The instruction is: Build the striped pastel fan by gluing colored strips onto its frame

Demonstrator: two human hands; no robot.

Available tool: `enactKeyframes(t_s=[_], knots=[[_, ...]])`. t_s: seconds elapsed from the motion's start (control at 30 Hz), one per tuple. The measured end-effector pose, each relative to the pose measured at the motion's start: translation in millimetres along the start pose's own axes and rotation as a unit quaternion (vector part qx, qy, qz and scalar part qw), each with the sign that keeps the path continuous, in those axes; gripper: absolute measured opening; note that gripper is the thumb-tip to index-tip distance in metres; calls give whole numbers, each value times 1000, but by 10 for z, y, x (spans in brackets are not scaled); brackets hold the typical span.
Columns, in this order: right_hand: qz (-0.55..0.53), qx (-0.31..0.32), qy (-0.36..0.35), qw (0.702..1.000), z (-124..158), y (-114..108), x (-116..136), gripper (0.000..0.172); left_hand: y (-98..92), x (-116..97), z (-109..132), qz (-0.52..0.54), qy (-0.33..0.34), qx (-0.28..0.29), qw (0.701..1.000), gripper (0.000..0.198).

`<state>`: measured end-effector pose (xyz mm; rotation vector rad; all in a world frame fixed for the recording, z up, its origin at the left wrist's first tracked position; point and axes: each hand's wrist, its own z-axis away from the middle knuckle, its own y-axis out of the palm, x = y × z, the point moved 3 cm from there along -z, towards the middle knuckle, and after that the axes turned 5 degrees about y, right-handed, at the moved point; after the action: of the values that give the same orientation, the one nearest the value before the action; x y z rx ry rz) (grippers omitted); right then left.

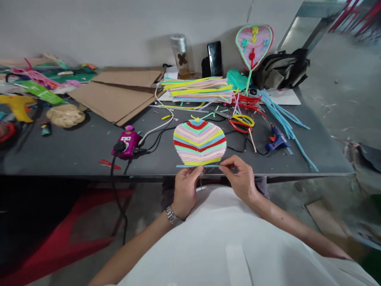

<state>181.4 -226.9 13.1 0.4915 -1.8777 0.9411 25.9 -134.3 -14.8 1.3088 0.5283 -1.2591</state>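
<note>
With my right hand [239, 176] I pinch one end of a blue strip [183, 166] at the surface's [154, 163] front edge; my left hand [185, 191] is closed on it near its middle. The striped panel [200, 139] sits just beyond, by that same edge. Behind it to the right lie scissors [242, 123]; nearer the right edge, a blue glue gun [278, 140].

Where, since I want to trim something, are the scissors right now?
In the head view, the scissors lie on the table at the upper right of the striped piece, left of the blue glue gun.
</note>
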Motion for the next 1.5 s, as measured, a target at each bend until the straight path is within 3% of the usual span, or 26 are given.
enactKeyframes(t_s=[0.23, 0.5, 0.67, 0.83, 1.3, 1.5], knots=[[129, -36, -188, 973, -25, -49, 165, 15, 3, -2, -8, -21, 12, 20, 1000, 32], [202, -9, -320, 926, -189, -83, 353, 18, 23, -18, 5, -16, 23, 48, 998, 29], [262, 93, -327, 903, -195, 44, 441, 19, 36, -30, 2, 4, 28, 55, 998, 27], [300, 94, -342, 886, -141, 205, 455, 27, 99, -71, 7, 28, 23, 73, 997, 30], [257, 116, -292, 914, -277, 337, 325, 16, -49, 46, -102, 20, 15, 31, 999, 38], [159, 147, -188, 958, -476, 369, 228, 12, -164, -55, -176, -7, 20, 33, 999, 46]])
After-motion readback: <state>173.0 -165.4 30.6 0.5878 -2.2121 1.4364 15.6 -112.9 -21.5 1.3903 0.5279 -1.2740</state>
